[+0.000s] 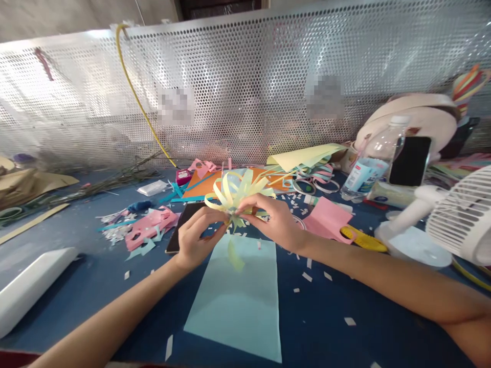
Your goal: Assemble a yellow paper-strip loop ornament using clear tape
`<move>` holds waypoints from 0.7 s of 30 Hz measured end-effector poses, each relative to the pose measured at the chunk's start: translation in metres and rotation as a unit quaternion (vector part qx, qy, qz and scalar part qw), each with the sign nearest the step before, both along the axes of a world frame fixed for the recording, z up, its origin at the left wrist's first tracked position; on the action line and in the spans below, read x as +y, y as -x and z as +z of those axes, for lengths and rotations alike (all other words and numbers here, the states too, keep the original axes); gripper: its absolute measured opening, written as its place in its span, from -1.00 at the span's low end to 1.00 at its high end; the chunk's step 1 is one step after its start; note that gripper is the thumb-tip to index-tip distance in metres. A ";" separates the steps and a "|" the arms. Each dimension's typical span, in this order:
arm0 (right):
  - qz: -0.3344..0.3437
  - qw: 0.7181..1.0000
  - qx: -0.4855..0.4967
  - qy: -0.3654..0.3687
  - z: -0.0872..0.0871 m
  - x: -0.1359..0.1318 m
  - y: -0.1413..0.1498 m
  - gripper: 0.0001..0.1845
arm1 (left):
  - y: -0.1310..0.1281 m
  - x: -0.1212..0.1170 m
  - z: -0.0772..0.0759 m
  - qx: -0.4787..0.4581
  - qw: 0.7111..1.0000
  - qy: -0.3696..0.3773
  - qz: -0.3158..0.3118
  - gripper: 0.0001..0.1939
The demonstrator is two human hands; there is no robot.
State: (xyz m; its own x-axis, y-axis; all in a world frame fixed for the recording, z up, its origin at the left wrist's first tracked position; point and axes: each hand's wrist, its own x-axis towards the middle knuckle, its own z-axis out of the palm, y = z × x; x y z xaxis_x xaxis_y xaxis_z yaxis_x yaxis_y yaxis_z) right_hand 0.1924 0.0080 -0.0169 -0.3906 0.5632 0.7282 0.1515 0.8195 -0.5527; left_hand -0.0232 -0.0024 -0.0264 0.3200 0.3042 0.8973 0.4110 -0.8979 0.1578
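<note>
Both hands meet at the gathered base of a pale yellow paper flower [245,186], made of looped and cut strips. My left hand [197,232] pinches the base from the left, thumb and fingers together. From the right, my right hand [270,220] pinches the same gathered part, with loops spreading out above and behind its fingers. The exact spot between the fingertips is partly hidden. A yellow-green strip [235,258] hangs below the hands. Under them lies a light blue paper sheet [240,306] on the dark blue table [326,327].
Paper scraps [153,227] lie left of the hands, orange paper [205,185] behind. Yellow-handled scissors [364,239], pink paper [326,217], a plastic bottle [362,171], a phone [410,161] and a white fan [462,220] stand or lie right. A perforated metal panel [230,66] closes the back.
</note>
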 end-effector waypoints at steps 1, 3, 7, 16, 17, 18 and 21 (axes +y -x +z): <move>-0.003 1.000 -0.008 -0.011 0.001 0.001 0.000 -0.87 | -0.001 -0.002 0.000 0.001 1.000 0.002 -0.003 -0.68; -0.010 0.999 -0.022 -0.036 0.002 0.000 -0.001 -0.88 | -0.003 -0.005 -0.001 -0.003 1.000 0.005 -0.004 -0.68; -0.018 0.996 -0.039 -0.078 0.007 -0.002 -0.003 -0.91 | -0.004 -0.008 -0.001 -0.014 1.000 -0.001 -0.007 -0.68; 0.014 0.988 -0.108 -0.108 0.014 -0.002 -0.006 -0.92 | -0.004 -0.014 0.005 0.005 0.999 -0.001 -0.036 -0.69; 0.013 0.987 -0.114 -0.112 0.015 -0.002 -0.006 -0.92 | -0.004 -0.014 0.005 0.004 0.999 -0.004 -0.036 -0.68; 0.012 0.986 -0.118 -0.117 0.016 -0.002 -0.006 -0.92 | -0.004 -0.014 0.005 0.003 0.999 -0.006 -0.034 -0.68; 0.013 0.984 -0.125 -0.129 0.017 -0.002 -0.008 -0.91 | -0.005 -0.014 0.005 -0.009 1.000 -0.004 -0.026 -0.69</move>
